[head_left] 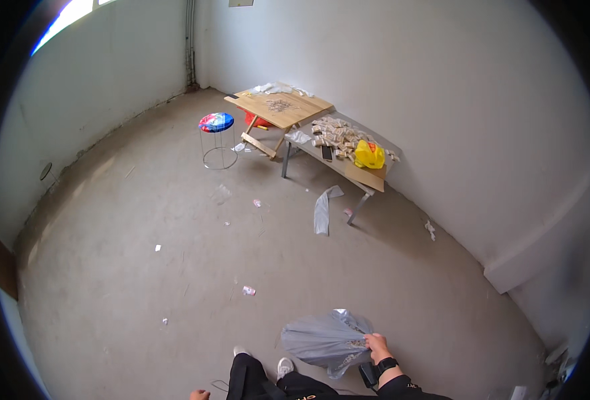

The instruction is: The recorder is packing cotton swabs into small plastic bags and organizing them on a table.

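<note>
My right hand [377,348] is closed round the gathered top of a thin grey plastic bag [325,339]. The bag bulges out to the left of the hand, above the floor or against it; I cannot tell which. Its contents are not clearly visible. A black band with a dark box sits on my right wrist. My left hand [200,395] just shows at the lower edge, beside my dark trouser leg, mostly cut off, so its fingers cannot be made out. A thin loop of cord or wire lies close to it.
Ahead, a wooden folding table [308,107] carries a pile of small sticks. Beside it, a grey table [393,141] holds many small tan bundles, a phone [326,153] and a yellow bag [369,155]. A stool [216,123], plastic sheets [323,212] and paper scraps [249,291] are on the floor.
</note>
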`<state>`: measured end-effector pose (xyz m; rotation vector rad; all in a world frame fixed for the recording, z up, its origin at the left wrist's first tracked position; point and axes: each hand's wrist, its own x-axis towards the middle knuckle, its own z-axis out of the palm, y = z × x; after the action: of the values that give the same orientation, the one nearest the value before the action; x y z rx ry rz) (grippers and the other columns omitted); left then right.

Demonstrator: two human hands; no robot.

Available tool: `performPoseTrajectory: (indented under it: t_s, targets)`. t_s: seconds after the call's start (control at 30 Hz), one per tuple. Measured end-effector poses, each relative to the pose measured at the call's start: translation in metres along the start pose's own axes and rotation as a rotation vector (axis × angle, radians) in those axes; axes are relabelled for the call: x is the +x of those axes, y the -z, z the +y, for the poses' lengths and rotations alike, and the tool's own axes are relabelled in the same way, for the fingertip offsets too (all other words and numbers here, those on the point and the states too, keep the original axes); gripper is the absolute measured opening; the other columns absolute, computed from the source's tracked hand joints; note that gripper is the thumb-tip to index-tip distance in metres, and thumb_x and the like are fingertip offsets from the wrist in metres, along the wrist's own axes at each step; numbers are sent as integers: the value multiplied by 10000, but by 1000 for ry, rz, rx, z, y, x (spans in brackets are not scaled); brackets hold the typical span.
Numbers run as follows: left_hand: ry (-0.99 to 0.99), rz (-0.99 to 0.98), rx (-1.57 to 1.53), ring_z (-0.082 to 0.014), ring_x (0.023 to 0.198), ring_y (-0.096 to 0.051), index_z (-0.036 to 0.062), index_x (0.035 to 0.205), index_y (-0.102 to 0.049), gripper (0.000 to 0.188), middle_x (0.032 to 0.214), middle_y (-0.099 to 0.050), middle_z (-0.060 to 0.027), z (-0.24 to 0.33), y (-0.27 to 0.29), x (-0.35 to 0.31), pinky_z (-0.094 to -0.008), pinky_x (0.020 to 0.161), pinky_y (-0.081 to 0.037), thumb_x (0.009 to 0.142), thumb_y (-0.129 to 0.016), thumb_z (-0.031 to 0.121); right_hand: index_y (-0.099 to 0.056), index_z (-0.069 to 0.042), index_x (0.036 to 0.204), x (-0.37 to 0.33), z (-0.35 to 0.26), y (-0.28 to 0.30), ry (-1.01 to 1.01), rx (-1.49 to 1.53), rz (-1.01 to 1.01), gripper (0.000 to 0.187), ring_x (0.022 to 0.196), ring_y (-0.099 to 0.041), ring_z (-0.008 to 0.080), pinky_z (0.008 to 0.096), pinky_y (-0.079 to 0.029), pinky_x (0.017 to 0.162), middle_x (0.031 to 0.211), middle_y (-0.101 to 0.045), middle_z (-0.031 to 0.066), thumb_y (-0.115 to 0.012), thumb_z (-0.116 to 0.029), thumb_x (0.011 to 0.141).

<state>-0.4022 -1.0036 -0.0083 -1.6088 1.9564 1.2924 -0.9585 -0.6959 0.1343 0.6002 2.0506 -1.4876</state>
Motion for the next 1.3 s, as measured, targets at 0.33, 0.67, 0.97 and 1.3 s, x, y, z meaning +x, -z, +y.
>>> performPoseTrajectory:
  t_s: [0.33, 0.67, 0.97, 1.3]
  targets:
    - [41, -10, -147, -258, 604, -603, 19, 684, -627, 309, 616, -618, -119, 133, 122, 217, -360, 593, -480, 756, -521, 299, -478, -83, 672, 40, -268, -243, 237, 59, -306, 184, 470, -379, 70, 233, -360, 477, 582, -431, -27, -570, -94, 831]
    - [-343, 187, -361, -171, 825, -594, -56, 1041, -592, 374, 867, -644, -119, 506, 309, 426, -280, 722, -456, 843, -533, 256, -485, -100, 749, 34, -560, -418, 458, 195, -618, 149, 484, -320, 21, 218, -414, 625, 571, -351, -71, -544, -160, 872]
    - [33, 122, -992, -253, 1254, -339, 31, 1348, -293, 648, 1339, -373, -144, 718, 389, 514, -329, 1009, -284, 868, -528, 398, -529, -9, 877, 84, -764, -562, 491, 220, -995, 156, 511, -324, 19, 195, -412, 672, 600, -354, -66, -509, -164, 883]
    - [-714, 18, -248, -322, 1340, -166, 11, 1402, -148, 901, 1431, -192, -207, 883, 447, 615, -398, 1087, -162, 749, -648, 378, -549, 43, 923, 117, -920, -720, 518, 49, -1050, 206, 474, -301, -2, 153, -318, 499, 609, -411, -58, -517, -143, 842]
